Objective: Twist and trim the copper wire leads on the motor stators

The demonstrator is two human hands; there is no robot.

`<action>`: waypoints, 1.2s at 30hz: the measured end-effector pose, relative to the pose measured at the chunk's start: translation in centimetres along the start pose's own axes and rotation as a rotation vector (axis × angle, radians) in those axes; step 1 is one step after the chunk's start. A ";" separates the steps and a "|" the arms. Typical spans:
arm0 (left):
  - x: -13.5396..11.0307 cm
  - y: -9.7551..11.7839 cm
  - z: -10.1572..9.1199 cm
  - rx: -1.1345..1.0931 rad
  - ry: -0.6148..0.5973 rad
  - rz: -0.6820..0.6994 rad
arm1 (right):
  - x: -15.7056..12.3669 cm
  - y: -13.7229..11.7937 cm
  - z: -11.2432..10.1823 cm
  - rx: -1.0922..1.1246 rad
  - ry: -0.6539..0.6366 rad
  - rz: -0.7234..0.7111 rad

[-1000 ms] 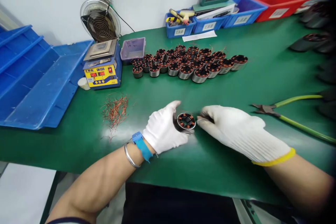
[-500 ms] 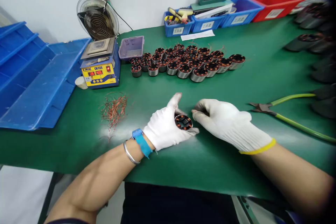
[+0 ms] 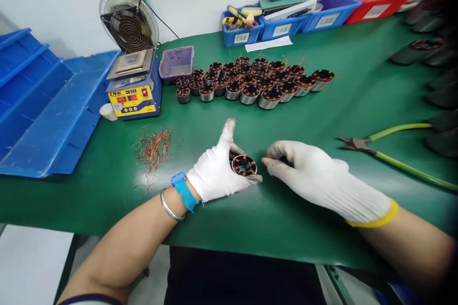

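In a white glove, my left hand [image 3: 220, 169] holds a motor stator [image 3: 244, 165], a metal ring with copper windings inside. Its open top faces up at me, and my thumb sticks up away from it. My right hand [image 3: 304, 167], gloved too, is just right of the stator and apart from it. Thumb and forefinger are pinched together; anything between them is too small to make out. Behind both hands stand several more stators [image 3: 270, 98] in rows. Cut copper wire pieces [image 3: 153, 150] lie in a pile left of my left hand.
Green-handled cutters [image 3: 358, 145] lie on the green table right of my right hand. A blue and yellow soldering pot unit [image 3: 134, 100] stands at the left, with a fan behind it. Blue trays [image 3: 53, 114] are far left; tool bins [image 3: 241, 33] line the back.
My left hand has shifted slightly left with the stator. My right hand has moved a little right and down, and the gap between them is a bit wider.
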State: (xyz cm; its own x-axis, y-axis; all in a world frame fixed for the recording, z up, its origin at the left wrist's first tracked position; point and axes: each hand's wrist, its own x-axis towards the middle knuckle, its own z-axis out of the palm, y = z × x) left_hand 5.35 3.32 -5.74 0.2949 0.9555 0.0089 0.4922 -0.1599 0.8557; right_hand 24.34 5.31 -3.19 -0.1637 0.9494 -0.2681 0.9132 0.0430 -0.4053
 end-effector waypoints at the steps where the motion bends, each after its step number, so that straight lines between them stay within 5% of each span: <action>1: 0.0 -0.1 -0.3 0.013 0.002 0.000 | -0.3 0.3 0.0 -0.048 -0.022 -0.019; 5: 0.1 -0.4 -1.6 0.052 0.027 -0.016 | -0.7 1.3 0.1 -0.195 0.008 -0.115; 9: 0.2 -0.6 -2.5 0.070 0.011 -0.013 | -0.6 1.4 0.2 -0.028 0.380 -0.258; 11: 0.1 -0.5 -2.7 0.091 -0.003 -0.013 | -0.6 0.7 0.6 -0.014 0.463 -0.410; 16: 0.0 -0.6 -2.8 0.096 -0.019 0.031 | -0.5 -1.5 1.7 -0.494 0.127 -0.433; 19: 0.0 -0.7 -2.8 0.121 -0.035 0.068 | -0.5 -1.3 1.7 -0.604 0.031 -0.455; 24: 0.1 -0.4 -2.8 0.157 -0.071 0.076 | -0.7 0.8 1.1 -0.607 0.108 -0.408; 27: 0.1 -0.1 -2.8 0.177 -0.072 0.056 | -1.0 1.3 0.0 -0.491 0.312 -0.290; 30: 0.1 0.2 -2.9 0.254 -0.078 0.076 | -1.8 0.6 -0.1 -0.233 0.446 -0.399; 32: 0.1 0.3 -3.0 0.336 -0.078 0.095 | -2.3 -0.2 0.7 -0.172 0.395 -0.422; 36: 0.0 0.4 -3.2 0.382 -0.077 0.086 | -2.0 -1.0 2.6 -0.189 0.138 -0.241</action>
State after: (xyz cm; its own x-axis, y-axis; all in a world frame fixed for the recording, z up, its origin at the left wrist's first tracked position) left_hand 2.91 4.11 -3.77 0.4022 0.9153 0.0208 0.7276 -0.3334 0.5995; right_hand 22.82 2.57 -4.55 -0.3431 0.9375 -0.0578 0.9094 0.3161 -0.2704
